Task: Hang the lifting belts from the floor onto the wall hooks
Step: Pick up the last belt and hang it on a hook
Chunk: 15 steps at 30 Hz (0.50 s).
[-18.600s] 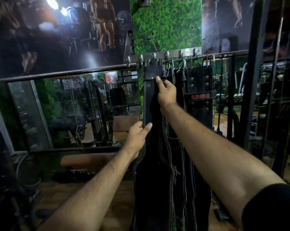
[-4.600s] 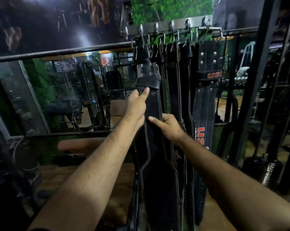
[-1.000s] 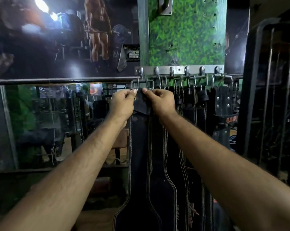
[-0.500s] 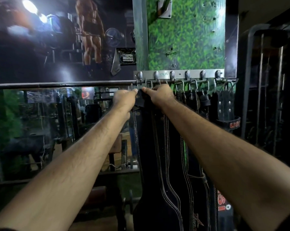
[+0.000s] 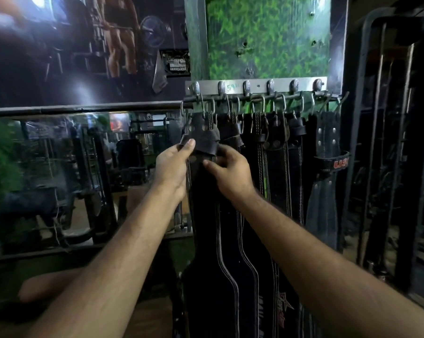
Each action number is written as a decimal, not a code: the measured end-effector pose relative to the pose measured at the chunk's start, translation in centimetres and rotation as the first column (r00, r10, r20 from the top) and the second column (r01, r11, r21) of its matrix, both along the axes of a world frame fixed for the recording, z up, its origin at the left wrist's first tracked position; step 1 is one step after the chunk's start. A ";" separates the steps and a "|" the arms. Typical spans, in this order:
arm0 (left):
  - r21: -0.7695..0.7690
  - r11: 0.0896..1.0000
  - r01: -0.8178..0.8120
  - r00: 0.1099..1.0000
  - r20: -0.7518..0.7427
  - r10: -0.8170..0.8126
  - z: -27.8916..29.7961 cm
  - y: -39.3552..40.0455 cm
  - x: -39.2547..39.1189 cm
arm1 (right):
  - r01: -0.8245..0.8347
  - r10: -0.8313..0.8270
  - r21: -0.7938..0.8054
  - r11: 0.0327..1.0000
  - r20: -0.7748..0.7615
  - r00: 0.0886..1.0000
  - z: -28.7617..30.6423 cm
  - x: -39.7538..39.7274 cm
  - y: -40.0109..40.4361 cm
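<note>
Left hand (image 5: 173, 164): thumb tip pressed on the folded top flap of the leftmost black leather lifting belt (image 5: 206, 215), fingers wrapped behind its left edge and hidden. Right hand (image 5: 230, 170): fingers curled round the same belt's strap just below the flap, fingertips partly tucked behind the leather. Both hands grip it, close together, not touching each other.

The belt hangs from the left end of the steel hook rail (image 5: 257, 85) on the green grass-textured wall panel (image 5: 267, 37). Long axis vertical, buckle end up, wide back section down; lower end cut off by the frame edge.

Six rounded studs counted on the rail. Wire hooks (image 5: 261, 103) on the bar below it: roughly ten, overlapping, exact count unclear. Belts right of the held one overlap heavily; about five or six, edges hard to separate in the dark. The rightmost one, a black belt with red lettering (image 5: 328, 164), shows only part of its print.

Left of the rail: a wall mirror (image 5: 71, 179) with dim, blurred gym reflections. Right of the rail: dark metal rack uprights (image 5: 367, 142), detail lost in shadow.
</note>
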State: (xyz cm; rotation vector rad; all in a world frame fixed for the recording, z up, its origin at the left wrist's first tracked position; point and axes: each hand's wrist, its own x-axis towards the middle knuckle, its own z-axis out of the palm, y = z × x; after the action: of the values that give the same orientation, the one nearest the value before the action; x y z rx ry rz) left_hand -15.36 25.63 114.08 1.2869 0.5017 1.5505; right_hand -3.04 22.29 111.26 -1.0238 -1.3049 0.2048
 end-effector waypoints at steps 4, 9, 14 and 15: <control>0.017 0.999 -0.050 0.989 -0.138 0.052 -4.8 0.3 0.5 | -0.122 0.118 -0.021 0.992 -0.148 0.982 -4.7 0.7 1.0; -0.026 0.998 -0.050 0.974 -0.221 0.043 -12.3 1.3 -0.8 | -0.112 0.103 -0.100 0.989 -0.095 0.990 -10.9 0.8 0.6; -0.111 0.990 -0.082 0.918 -0.396 0.032 -19.7 2.0 -2.5 | -0.147 0.147 -0.233 0.961 -0.015 0.989 -18.1 1.1 -0.3; -0.105 0.989 -0.105 0.891 -0.452 0.046 -21.0 1.6 -2.9 | -0.161 0.165 -0.267 0.950 -0.005 0.986 -19.8 1.1 -0.7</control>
State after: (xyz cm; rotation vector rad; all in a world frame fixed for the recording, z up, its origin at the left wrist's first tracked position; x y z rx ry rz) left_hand -18.22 27.26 93.06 1.5455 0.9395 1.2531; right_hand -1.99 21.54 91.45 -1.1453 -1.4039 0.5100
